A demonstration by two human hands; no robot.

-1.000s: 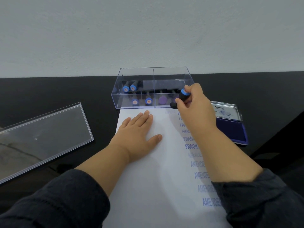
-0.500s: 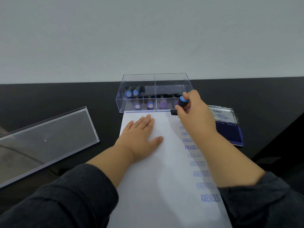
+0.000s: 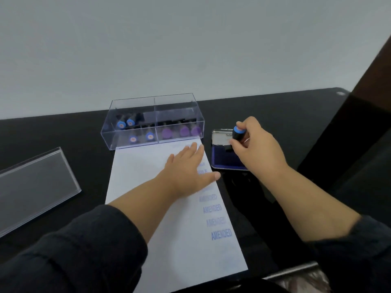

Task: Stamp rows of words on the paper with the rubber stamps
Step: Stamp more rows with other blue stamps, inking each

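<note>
Head view, landmark = white paper sheet [image 3: 160, 208] lying flat on the black tabletop [image 3: 63, 134].
Left hand [image 3: 188, 166]: flat, fingers straight, pressing the sheet's upper right area, thumb reaching its right edge.
Right hand [image 3: 256, 149]: pinching a black rubber stamp with blue cap [image 3: 239, 133], held upright, base down on the open blue ink pad in its metal tin [image 3: 226, 159], just right of the sheet's top corner.
Blue "AMENDED" prints [image 3: 221, 234] run down the sheet's right edge; upper prints partly under the left hand.
Clear plastic box [image 3: 152, 121] holding blue- and purple-capped stamps touches the sheet's top edge.
Clear plastic lid [image 3: 36, 187] lies well left of the sheet.
</note>
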